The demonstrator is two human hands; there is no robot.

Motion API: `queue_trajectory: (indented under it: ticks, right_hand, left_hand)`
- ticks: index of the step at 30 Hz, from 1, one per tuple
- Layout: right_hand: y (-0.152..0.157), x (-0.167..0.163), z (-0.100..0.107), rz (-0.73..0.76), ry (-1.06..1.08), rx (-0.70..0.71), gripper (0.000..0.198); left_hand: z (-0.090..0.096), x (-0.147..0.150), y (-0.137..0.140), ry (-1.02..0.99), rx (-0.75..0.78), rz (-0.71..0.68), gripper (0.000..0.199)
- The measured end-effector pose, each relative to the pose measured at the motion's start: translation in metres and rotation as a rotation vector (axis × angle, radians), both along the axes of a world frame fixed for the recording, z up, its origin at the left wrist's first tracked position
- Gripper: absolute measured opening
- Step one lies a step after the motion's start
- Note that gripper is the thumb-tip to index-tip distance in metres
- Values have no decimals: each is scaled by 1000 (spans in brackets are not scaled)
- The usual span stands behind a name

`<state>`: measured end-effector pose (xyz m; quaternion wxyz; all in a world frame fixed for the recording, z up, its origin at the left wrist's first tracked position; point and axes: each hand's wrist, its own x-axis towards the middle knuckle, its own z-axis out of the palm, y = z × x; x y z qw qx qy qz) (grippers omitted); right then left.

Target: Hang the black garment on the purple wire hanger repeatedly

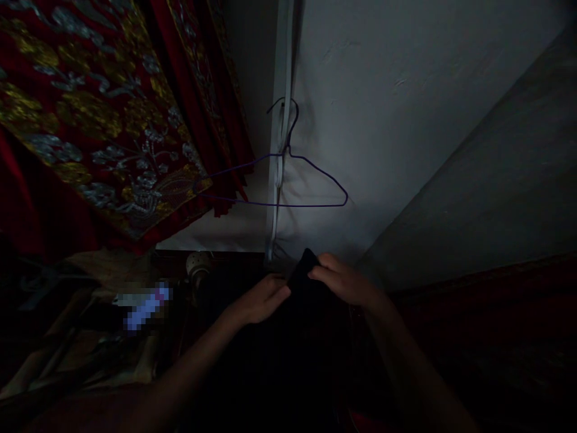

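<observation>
Nearest, L hand (265, 298) and R hand (340, 280) pinch dark cloth (305, 272) betw. thumbs & fingers, low ctr.; beyond, purple wire hanger (311, 205) hangs at pale cord (288, 72) vs. grey wall (387, 114), w/ red embroidered drape (103, 120) at upper L of view.

The lower part of the black cloth (306, 273) held between the left hand (264, 297) and the right hand (345, 282) was lost in darkness. The red fabric with gold and silver embroidery (90, 114) was cut off by the picture's left and top edges. A pale blue-and-white object (144, 310) was pixelated beyond recognition.
</observation>
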<state>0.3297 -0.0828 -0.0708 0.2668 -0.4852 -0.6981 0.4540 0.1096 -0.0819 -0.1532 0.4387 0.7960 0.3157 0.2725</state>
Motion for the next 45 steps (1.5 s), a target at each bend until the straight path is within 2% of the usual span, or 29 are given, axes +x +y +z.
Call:
queue_trajectory:
  ticks: [4, 7, 10, 12, 13, 16, 19, 21, 23, 26, 29, 32, 35, 38, 42, 45]
  right_hand:
    - [18, 23, 37, 86, -160, 276, 22]
    - [31, 27, 56, -21, -117, 537, 20]
    - [53, 21, 64, -194, 49, 718, 28]
    - [74, 12, 58, -285, 181, 717, 33]
    - [85, 7, 52, -318, 249, 672, 34]
    - [119, -11, 23, -342, 387, 394, 44]
    - [141, -22, -4, -318, 306, 143, 48]
    - [146, -20, -13, -355, 232, 101, 46]
    - [145, -7, -13, -394, 200, 124, 46]
    - [137, 21, -1, -448, 158, 226, 47]
    - [125, 48, 14, -466, 58, 366, 50]
    - [113, 63, 27, -448, -48, 479, 49]
    - [105, 68, 33, -435, -142, 558, 45]
    - [101, 69, 34, -443, -188, 618, 44]
    - [99, 65, 30, -443, -178, 659, 44]
    - [93, 57, 27, -435, -135, 661, 46]
  left_hand:
    - [9, -11, 17, 66, 73, -85, 46]
    - [21, -14, 24, 21, 59, -51, 34]
    - [25, -16, 25, 12, 47, -16, 36]
    - [26, -21, 27, 93, 98, 38, 44]
    - [26, -24, 30, 159, 129, 81, 47]
    - [28, -39, 37, 369, 176, 172, 44]
    - [32, -54, 39, 446, 176, 145, 38]
    - [33, -63, 37, 422, 183, 123, 33]
    - [33, -71, 34, 436, 196, 115, 29]
    - [28, -84, 33, 564, 231, 103, 27]
    - [24, -90, 37, 652, 362, 126, 29]
    - [29, -92, 47, 770, 542, 246, 25]
    - [46, -95, 59, 897, 649, 399, 23]
    - [71, -100, 68, 954, 685, 560, 26]
    - [106, -107, 61, 875, 706, 736, 25]
    - [129, -104, 48, 765, 721, 807, 24]
